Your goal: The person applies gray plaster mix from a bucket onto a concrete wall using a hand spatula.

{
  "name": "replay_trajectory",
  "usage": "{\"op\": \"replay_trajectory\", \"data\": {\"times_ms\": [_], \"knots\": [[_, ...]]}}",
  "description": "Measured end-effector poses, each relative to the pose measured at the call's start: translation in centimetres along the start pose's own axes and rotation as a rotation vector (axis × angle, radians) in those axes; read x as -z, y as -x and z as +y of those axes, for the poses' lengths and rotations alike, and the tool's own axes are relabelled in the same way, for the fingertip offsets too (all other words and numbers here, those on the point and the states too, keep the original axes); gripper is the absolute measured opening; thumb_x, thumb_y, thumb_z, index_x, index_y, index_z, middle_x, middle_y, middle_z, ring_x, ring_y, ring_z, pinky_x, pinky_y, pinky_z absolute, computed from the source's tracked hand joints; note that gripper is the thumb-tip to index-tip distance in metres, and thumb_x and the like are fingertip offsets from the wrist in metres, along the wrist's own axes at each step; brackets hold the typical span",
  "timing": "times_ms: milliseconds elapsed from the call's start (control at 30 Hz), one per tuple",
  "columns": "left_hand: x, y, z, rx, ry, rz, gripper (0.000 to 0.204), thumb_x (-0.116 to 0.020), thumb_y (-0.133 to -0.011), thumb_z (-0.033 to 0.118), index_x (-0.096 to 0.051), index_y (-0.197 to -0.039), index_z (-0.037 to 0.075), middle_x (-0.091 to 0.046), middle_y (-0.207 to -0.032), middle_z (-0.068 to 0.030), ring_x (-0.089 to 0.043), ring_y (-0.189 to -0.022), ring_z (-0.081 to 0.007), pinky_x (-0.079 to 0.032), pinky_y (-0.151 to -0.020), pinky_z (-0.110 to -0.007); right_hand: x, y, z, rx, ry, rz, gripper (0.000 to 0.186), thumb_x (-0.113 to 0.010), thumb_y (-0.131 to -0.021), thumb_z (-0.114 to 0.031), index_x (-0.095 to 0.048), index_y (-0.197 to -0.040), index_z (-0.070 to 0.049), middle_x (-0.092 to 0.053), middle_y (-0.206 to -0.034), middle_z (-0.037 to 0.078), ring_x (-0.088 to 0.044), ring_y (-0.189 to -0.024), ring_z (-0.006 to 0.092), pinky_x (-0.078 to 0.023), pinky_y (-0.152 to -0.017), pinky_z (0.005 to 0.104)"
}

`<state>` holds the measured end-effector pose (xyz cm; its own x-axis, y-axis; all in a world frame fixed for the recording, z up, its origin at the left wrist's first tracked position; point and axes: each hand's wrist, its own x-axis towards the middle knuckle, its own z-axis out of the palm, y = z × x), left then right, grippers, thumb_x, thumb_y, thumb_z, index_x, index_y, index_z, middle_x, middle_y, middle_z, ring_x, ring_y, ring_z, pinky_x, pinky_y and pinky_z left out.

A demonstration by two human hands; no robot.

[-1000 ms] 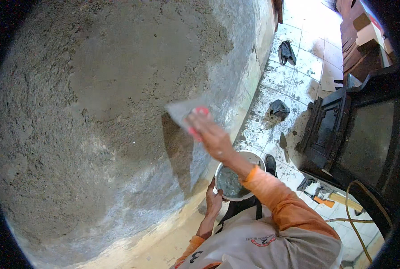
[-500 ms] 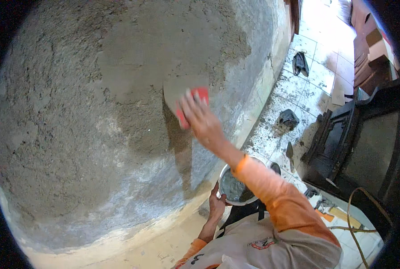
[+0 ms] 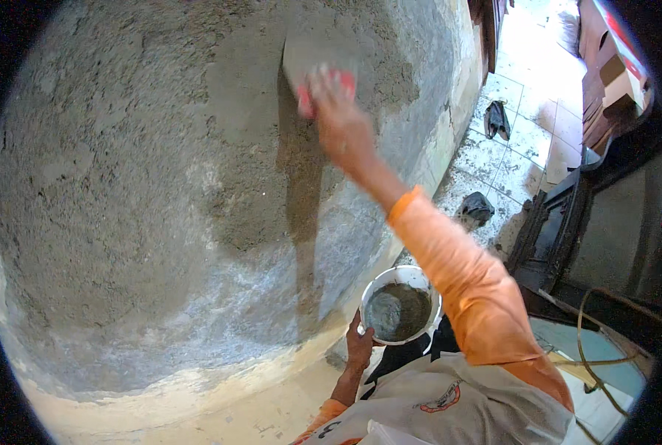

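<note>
My right hand (image 3: 337, 122), blurred by motion, grips a flat plastering tool with a red handle (image 3: 342, 81), its pale blade (image 3: 307, 52) against the grey wall (image 3: 146, 185) in a patch of smoother, wet plaster. Rougher plaster surrounds it, with a bluish band lower down. Below, near my body, my left hand (image 3: 361, 341) is closed on the rim and side of a white bucket (image 3: 375, 282) holding grey, wet mortar (image 3: 398, 311).
The splattered tiled floor (image 3: 512, 174) runs along the wall at right, with two dark bundles (image 3: 498, 119) on it. A dark wooden furniture piece (image 3: 605, 222), cardboard (image 3: 616, 81) and a yellowish hose (image 3: 583, 348) lie along the right side.
My right hand and tool have swept upward along the wall, and that arm is further extended. The bucket stays in my left hand and shows more fully beneath the raised arm.
</note>
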<state>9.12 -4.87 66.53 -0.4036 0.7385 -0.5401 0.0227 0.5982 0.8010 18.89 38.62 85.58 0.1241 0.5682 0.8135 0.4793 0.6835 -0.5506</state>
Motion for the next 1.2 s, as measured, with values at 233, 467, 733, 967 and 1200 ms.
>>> {"op": "replay_trajectory", "data": {"times_ms": [233,467,733,967,1200], "knots": [[3.4,-0.5,-3.9,0.004,0.094,-0.026,0.07,-0.049,-0.095,-0.014,-0.035,-0.161,0.003,-0.048,-0.155,-0.0208,-0.074,-0.097,-0.0355,-0.07,-0.061,-0.04,10.3,25.6,-10.3,-0.287,-0.313,-0.678,0.057,-0.057,-0.101,-0.007,-0.043,-0.156,-0.01,-0.054,-0.151,0.022,-0.054,-0.139,0.0394,-0.053,-0.105,0.0449],[8.4,-0.8,-6.1,-0.235,-0.2,-0.072,0.062,-0.059,-0.093,-0.001,-0.049,-0.153,0.001,-0.054,-0.146,-0.0237,-0.066,-0.117,-0.0355,-0.067,-0.074,-0.039,21.5,34.6,-12.6,-0.749,-0.252,-0.894,0.028,-0.068,-0.095,-0.013,-0.058,-0.12,-0.004,-0.069,-0.099,0.025,-0.068,-0.092,0.046,-0.052,-0.077,0.0492],[12.1,0.8,-3.4,-0.616,-0.631,-0.217,0.061,-0.058,-0.087,0.005,-0.055,-0.147,0.0,-0.054,-0.148,-0.0285,-0.05,-0.139,-0.0448,-0.037,-0.12,-0.047,13.9,44.9,-17.2,-0.038,0.483,-1.248,0.046,-0.061,-0.097,-0.027,-0.062,-0.14,-0.013,-0.075,-0.104,0.01,-0.073,-0.094,0.0267,-0.053,-0.071,0.0436],[10.6,3.2,-0.1,-0.791,-0.627,-0.243,0.058,-0.055,-0.088,0.002,-0.057,-0.146,0.0,-0.055,-0.147,-0.0255,-0.052,-0.138,-0.0425,-0.039,-0.119,-0.046,6.5,50.7,-12.1,-0.015,0.543,-1.287,0.033,-0.059,-0.099,-0.027,-0.075,-0.125,-0.014,-0.073,-0.129,0.009,-0.07,-0.114,0.0289,-0.055,-0.089,0.0471],[10.4,2.9,1.0,-0.664,-0.608,-0.148,0.057,-0.056,-0.09,0.0,-0.057,-0.147,0.002,-0.056,-0.147,-0.025,-0.054,-0.136,-0.0429,-0.042,-0.116,-0.046,6.8,47.8,-11.1,-0.064,0.359,-1.666,0.044,-0.063,-0.094,-0.031,-0.071,-0.132,-0.012,-0.07,-0.134,0.017,-0.069,-0.118,0.0338,-0.055,-0.092,0.0489]]}}
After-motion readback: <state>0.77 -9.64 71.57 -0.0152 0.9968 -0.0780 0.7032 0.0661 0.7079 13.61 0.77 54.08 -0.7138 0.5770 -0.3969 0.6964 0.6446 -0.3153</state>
